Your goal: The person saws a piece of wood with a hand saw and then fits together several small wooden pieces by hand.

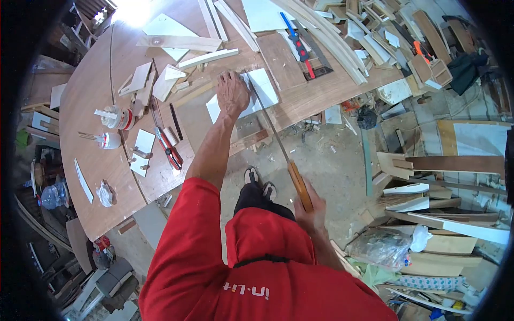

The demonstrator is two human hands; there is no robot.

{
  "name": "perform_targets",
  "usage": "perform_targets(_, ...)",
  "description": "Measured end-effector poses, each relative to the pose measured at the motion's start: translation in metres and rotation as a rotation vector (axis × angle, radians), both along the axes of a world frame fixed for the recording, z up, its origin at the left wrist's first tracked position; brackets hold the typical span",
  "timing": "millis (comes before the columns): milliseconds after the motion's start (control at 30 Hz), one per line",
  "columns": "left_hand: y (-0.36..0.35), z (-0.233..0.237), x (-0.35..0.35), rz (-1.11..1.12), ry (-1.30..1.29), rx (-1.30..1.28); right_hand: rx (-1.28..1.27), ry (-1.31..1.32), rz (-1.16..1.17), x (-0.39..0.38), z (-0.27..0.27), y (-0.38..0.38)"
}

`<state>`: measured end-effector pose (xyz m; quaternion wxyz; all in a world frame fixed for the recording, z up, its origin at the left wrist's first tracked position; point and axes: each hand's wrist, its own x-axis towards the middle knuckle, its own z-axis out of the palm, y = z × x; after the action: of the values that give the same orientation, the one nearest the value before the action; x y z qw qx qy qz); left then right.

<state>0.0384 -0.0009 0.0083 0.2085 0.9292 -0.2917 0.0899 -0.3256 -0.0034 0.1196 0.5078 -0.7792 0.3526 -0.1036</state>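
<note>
Left hand presses flat, fingers spread, on a white panel at the table edge. Right hand grips the saw handle; the blade tip is hard to make out. Two bottles stand left, contents unclear.

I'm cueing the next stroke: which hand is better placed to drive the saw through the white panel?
Right. The right hand grips the saw by its handle, with the blade lying across the white panel. The left hand lies flat on that panel, steadying it on the table.
</note>
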Motion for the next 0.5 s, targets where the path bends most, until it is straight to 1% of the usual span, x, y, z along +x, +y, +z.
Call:
perform_targets(33, -0.001, 0.005, 0.004, 0.002, -0.006, -0.003, -0.003, -0.006, 0.002, -0.008, -0.002, 0.002)
perform_targets(100, 0.002, 0.010, 0.001, 0.010, 0.028, 0.090, -0.165, -0.159, -0.016, -0.021, 0.000, 0.010)
perform_targets(133, 0.001, 0.011, -0.002, 0.003, 0.043, 0.135, -0.162, -0.157, -0.030, -0.015, 0.000, 0.009)
perform_targets(167, 0.000, 0.008, -0.002, -0.002, 0.038, 0.065, -0.119, -0.115, -0.001, 0.001, -0.006, 0.002)
perform_targets(200, 0.002, 0.001, 0.001, -0.017, 0.032, 0.070, -0.068, -0.071, 0.026, 0.023, -0.005, -0.005)
perform_targets(233, 0.004, -0.006, 0.004, -0.031, 0.003, 0.097, 0.056, 0.117, 0.066, 0.046, 0.001, -0.012)
perform_targets(267, 0.004, -0.011, 0.009, -0.049, -0.031, 0.126, 0.066, 0.107, 0.048, 0.044, -0.007, -0.009)
perform_targets(300, 0.001, 0.005, 0.003, -0.014, 0.064, 0.119, -0.010, -0.035, 0.036, 0.040, -0.019, -0.007)
perform_targets(333, 0.000, 0.002, 0.003, -0.033, 0.063, 0.124, -0.088, -0.164, 0.029, 0.033, -0.021, -0.004)
perform_targets(367, 0.001, -0.002, 0.003, -0.024, 0.052, 0.104, -0.058, -0.088, 0.033, 0.012, -0.012, -0.001)
perform_targets(400, 0.000, -0.003, 0.006, -0.012, 0.032, 0.081, -0.055, -0.093, 0.019, 0.001, -0.007, 0.002)
perform_targets(467, 0.002, -0.002, 0.006, -0.042, -0.004, 0.094, -0.203, -0.265, 0.012, -0.014, -0.003, 0.009)
perform_targets(500, 0.002, -0.002, 0.006, -0.032, -0.010, 0.110, -0.196, -0.265, -0.011, -0.012, -0.004, 0.010)
